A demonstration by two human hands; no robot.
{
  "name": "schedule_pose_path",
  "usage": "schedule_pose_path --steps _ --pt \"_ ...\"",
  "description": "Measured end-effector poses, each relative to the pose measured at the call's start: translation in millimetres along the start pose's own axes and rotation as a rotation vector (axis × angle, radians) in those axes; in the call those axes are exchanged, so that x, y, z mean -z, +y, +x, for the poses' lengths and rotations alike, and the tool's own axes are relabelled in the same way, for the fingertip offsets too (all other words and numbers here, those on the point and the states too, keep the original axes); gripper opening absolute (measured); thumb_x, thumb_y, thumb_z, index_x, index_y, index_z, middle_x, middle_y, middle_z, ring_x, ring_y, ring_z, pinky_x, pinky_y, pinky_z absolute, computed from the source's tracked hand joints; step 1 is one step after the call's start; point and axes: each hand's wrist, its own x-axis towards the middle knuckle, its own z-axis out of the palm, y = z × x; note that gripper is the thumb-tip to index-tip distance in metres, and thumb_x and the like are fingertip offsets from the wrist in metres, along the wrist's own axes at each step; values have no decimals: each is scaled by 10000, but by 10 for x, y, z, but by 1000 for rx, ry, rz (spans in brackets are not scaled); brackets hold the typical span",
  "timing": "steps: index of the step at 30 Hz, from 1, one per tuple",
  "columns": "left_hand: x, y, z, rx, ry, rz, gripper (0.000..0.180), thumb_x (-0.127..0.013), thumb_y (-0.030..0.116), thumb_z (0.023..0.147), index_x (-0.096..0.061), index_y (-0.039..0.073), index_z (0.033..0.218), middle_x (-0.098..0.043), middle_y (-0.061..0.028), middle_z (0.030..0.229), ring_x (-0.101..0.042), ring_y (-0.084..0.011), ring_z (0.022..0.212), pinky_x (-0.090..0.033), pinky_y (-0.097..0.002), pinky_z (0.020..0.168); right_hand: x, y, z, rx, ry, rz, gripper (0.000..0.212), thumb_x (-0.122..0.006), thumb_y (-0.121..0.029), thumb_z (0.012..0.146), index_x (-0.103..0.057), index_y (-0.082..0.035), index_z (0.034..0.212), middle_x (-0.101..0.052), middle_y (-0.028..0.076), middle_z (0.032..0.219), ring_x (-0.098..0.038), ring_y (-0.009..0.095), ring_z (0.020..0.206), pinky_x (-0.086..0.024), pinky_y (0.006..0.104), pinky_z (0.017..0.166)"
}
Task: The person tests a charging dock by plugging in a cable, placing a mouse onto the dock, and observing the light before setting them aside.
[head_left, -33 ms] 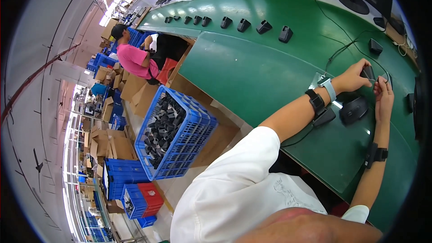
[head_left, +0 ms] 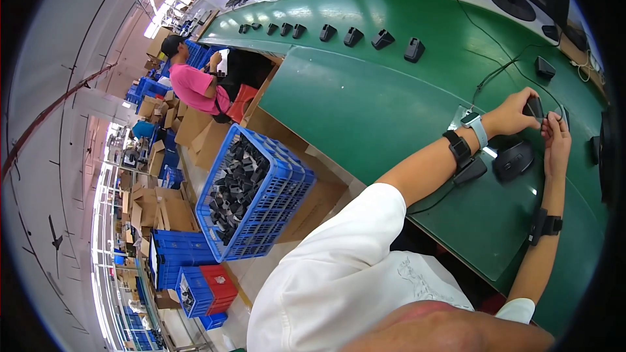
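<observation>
- The left hand [head_left: 510, 113] is closed on a small black block [head_left: 534, 108], thumb and fingers around its near side.
- The block is held at the right part of the green table [head_left: 365, 98], just beside the right hand's fingertips.
- The right hand [head_left: 556, 140] has its fingers bent and drawn together near the block; I cannot tell whether they grip anything.
- A thin black cable [head_left: 501, 45] runs down across the table toward the 2 hands.
- A black mouse [head_left: 513, 160] lies on the table below the left hand.
- The left wrist wears 2 things: a watch [head_left: 475, 128] with a pale strap and a black band [head_left: 458, 148].
- The right forearm wears 1 black strap [head_left: 545, 224].
- 9 black holders [head_left: 353, 37] stand in a spaced row along the far part of the table.
- 1 more black holder [head_left: 544, 68] sits above the hands, near the cable.
- A blue crate [head_left: 279, 203] full of dark parts [head_left: 238, 186] stands left of the table.
- Farther off, a co-worker [head_left: 192, 81] in a pink shirt and dark cap holds something white.
</observation>
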Motion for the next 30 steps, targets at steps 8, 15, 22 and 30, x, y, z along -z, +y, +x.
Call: schedule_pose_path --steps 8,15,22,30 --pt "0 -10 14 -378 91 308 543 -852 113 596 -581 35 1060 -626 -156 965 -627 -347 919 -513 -400 832 26 54 33 15 34 -117 191 -680 -197 991 -685 -58 1122 -678 -15 972 -624 56 880 -491 202 785" --pt "-3 59 -37 -348 95 332 499 -828 59 578 -579 31 1010 -661 -165 931 -668 -355 851 -538 -388 732 -47 50 12 64 21 -185 208 -694 -191 979 -692 -27 1107 -676 3 1002 -621 68 899 -493 211 812" --pt "31 47 -48 -347 140 302 457 -784 12 584 -586 28 995 -653 -167 934 -662 -353 857 -535 -382 743 -147 42 -40 45 -17 -234 191 -686 -175 979 -693 -22 1092 -670 0 979 -627 72 901 -503 217 808" --pt "-76 70 -25 -336 125 208 434 -734 -13 566 -573 25 966 -625 -182 931 -628 -384 869 -521 -401 751 -143 -28 -137 66 32 -263 229 -680 -191 985 -684 -7 1120 -671 12 1007 -634 79 909 -510 228 815"
